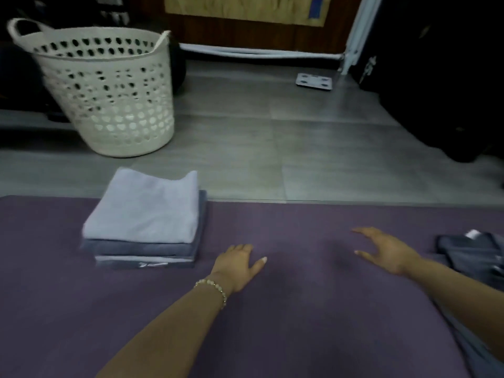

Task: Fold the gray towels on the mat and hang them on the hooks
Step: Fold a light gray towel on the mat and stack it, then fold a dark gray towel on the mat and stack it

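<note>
Mat [300,323]: one, purple, filling the near half of the view; all places below are given relative to it.
Left hand [237,264]: over the middle of the mat, palm down, fingers relaxed, holding nothing; contact with the mat cannot be told.
Right hand [387,252]: over the mat right of centre, fingers and thumb spread apart, holding nothing.
Towel stack [144,222]: on the far-left part of the mat, its back edge reaching past the mat's far edge; it lies near the left hand, on that hand's left, and is untouched.
Stack count: one pale gray towel on top and at least two darker gray ones beneath; the exact number is unclear.
Loose towel [474,257]: one, dark gray and rumpled, at the mat's right edge, just right of the right hand and not gripped.
Basket [109,99]: one, white, perforated, on the floor beyond the mat's far-left corner.
Scale [314,81]: one, on the floor well beyond the mat's far edge.
Bracelet [215,289]: one, beaded, on the left wrist.
</note>
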A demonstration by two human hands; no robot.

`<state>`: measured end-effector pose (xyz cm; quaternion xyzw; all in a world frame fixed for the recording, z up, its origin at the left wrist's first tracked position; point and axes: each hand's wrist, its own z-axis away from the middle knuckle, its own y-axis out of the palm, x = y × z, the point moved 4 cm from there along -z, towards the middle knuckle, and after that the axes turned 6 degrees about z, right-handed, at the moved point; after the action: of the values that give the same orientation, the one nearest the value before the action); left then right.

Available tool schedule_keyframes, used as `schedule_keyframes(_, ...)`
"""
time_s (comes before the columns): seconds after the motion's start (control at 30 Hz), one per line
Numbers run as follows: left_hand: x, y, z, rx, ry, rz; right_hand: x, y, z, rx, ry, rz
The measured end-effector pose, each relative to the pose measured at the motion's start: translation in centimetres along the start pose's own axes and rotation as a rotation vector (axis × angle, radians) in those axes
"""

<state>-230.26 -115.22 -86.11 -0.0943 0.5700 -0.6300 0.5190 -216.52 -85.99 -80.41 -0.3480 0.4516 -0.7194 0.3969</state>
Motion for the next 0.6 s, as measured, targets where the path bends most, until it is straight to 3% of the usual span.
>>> schedule_keyframes(0.33, -18.7, 10.0, -4.6, 0.22, 0.184, 0.017, -19.0, 6.3, 10.9, -0.01, 0.282, -0.217)
schedule_keyframes(0.6, -26.7, 21.0, -5.2, 0.294, 0.219, 0.153, -27.7, 12.3, 13.9, -0.069, 0.562, -0.413)
